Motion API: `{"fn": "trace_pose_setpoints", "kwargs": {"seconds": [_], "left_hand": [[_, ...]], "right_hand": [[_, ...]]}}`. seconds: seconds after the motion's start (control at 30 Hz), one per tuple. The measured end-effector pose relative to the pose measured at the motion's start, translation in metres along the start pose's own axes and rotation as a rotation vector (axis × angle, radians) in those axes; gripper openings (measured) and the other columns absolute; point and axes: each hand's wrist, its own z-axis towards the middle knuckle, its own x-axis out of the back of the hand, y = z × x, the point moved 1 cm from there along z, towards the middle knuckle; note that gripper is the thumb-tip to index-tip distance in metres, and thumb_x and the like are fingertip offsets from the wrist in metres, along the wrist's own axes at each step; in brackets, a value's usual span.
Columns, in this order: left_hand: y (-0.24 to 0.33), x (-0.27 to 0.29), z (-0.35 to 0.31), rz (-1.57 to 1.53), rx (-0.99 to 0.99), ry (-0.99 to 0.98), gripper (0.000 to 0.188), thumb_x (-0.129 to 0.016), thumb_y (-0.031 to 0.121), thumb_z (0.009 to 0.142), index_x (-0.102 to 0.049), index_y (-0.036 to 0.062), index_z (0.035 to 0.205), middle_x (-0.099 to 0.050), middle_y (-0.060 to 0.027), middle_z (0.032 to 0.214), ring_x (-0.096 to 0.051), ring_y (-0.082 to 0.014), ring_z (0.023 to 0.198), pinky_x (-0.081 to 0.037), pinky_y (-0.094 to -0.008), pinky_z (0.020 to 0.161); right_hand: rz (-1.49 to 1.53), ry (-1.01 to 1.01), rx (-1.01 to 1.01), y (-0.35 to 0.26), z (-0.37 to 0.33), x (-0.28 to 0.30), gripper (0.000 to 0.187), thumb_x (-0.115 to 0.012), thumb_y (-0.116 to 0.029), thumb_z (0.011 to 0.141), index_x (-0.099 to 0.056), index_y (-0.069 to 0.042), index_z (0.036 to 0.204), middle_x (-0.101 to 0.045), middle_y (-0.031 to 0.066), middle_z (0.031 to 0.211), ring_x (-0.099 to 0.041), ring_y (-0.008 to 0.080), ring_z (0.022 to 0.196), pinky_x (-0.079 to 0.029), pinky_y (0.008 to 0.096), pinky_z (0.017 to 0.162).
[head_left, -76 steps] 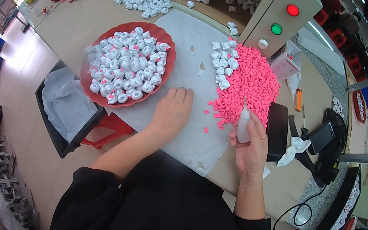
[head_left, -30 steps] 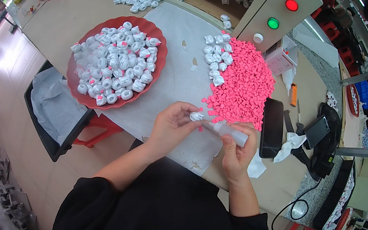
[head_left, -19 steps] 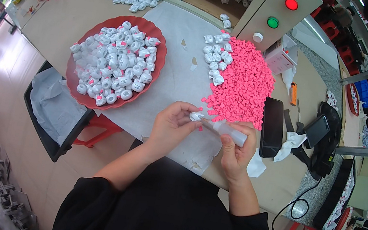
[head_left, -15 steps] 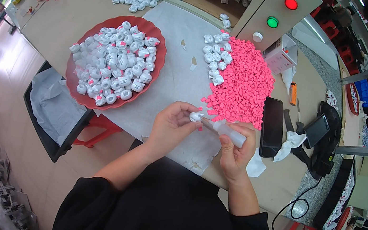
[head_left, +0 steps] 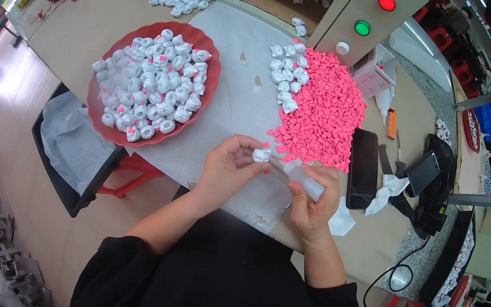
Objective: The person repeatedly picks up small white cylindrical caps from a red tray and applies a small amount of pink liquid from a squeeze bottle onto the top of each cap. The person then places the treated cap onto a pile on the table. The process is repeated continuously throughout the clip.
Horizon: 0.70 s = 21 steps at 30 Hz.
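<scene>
My left hand (head_left: 232,167) pinches a small white rounded piece (head_left: 261,155) with pink bits beside it; its exact kind is unclear. In my right hand (head_left: 317,202) is a translucent squeeze bottle (head_left: 306,182), its thin nozzle pointing left at the white piece. Whether the nozzle tip touches the piece, I cannot tell. Just beyond my hands spreads a heap of small pink pieces (head_left: 323,111), with several white pieces (head_left: 287,73) along its left side. A red scalloped tray (head_left: 209,93) to the left holds many similar white pieces, some bearing pink bits.
A cabinet panel with a red button (head_left: 387,2) and green button (head_left: 362,28) stands behind the heap. On the right lie a dark phone (head_left: 362,172), an orange lighter (head_left: 390,125) and a black bag (head_left: 435,190). A black lined bin (head_left: 76,146) stands at lower left.
The bottle has drawn back slightly and tilted a little more steeply in my right hand. The white piece has turned slightly in my left fingers.
</scene>
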Motion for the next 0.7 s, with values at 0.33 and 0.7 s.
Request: {"fn": "trace_pose_setpoints", "kwargs": {"seconds": [0.33,0.7], "left_hand": [[-0.0006,0.0003,0.0003,-0.019,0.015,0.027,0.026,-0.059,-0.009,0.078,-0.048,-0.0035,0.101,-0.057,-0.0082,0.092,-0.059,-0.0130,0.084,-0.049,-0.0239,0.075],[-0.0025,0.0014,0.0005,-0.012,-0.018,0.006,0.026,-0.056,-0.010,0.080,-0.047,-0.0030,0.104,-0.057,-0.0099,0.095,-0.058,-0.0144,0.088,-0.049,-0.0253,0.078]], "right_hand": [[0.027,0.010,-0.049,0.0004,0.0006,0.0007,0.029,-0.068,-0.008,0.075,-0.050,0.000,0.096,-0.055,0.0131,0.083,-0.052,0.0243,0.069,-0.042,0.0306,0.061],[0.064,0.016,-0.087,0.0041,-0.0016,0.0013,0.027,-0.066,-0.008,0.076,-0.051,0.001,0.096,-0.055,0.0127,0.084,-0.051,0.0230,0.070,-0.042,0.0301,0.062]]}}
